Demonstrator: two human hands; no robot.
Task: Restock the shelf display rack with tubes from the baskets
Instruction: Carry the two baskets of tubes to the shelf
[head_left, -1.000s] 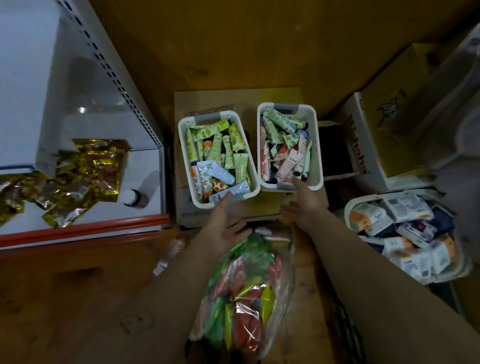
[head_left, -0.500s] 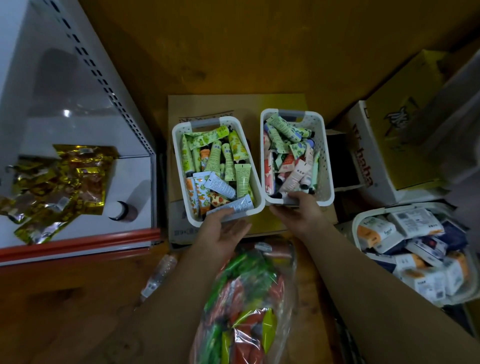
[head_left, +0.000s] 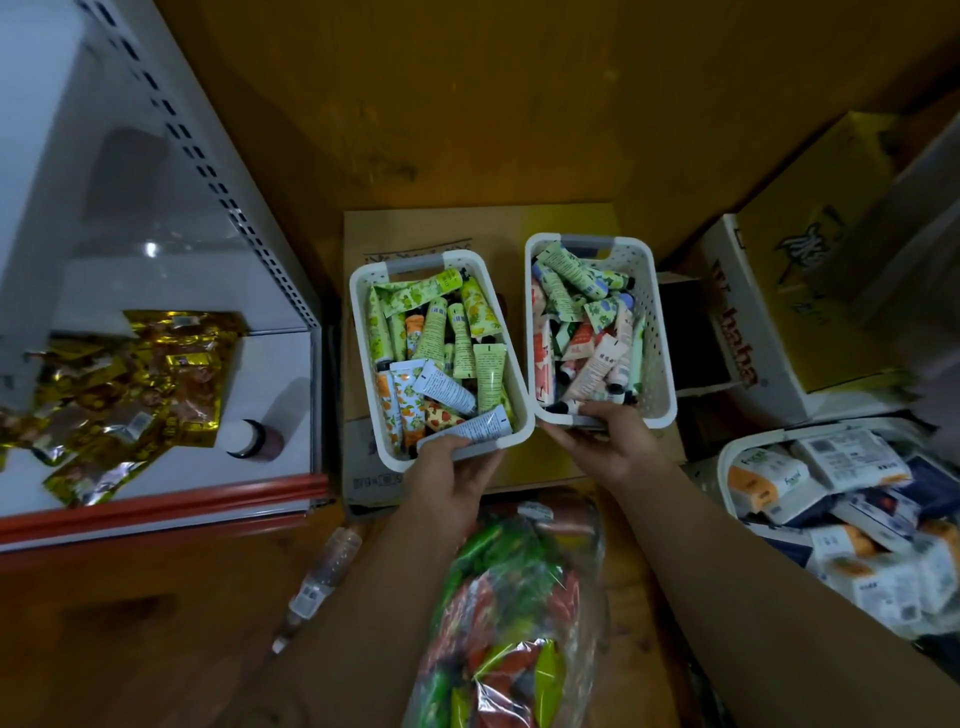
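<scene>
Two white plastic baskets stand side by side on a flat cardboard box (head_left: 488, 228). The left basket (head_left: 363, 332) holds several green, yellow and orange tubes (head_left: 457, 332). The right basket (head_left: 657, 332) holds several pink, red and green tubes (head_left: 582, 332). My left hand (head_left: 449, 470) grips the near rim of the left basket, thumb over the grey handle. My right hand (head_left: 608, 441) grips the near rim of the right basket. The white shelf rack (head_left: 156, 208) stands at the left.
Gold foil packets (head_left: 130, 384) and a small dark bottle (head_left: 249, 439) lie on the shelf. A clear bag of coloured packets (head_left: 509, 613) sits below my hands, a plastic bottle (head_left: 324, 571) on the floor. Boxed goods fill a tub (head_left: 841, 499) at right, cartons (head_left: 769, 312) behind.
Both hands reached forward from just short of the baskets and closed on their near rims. The view has moved closer to the baskets.
</scene>
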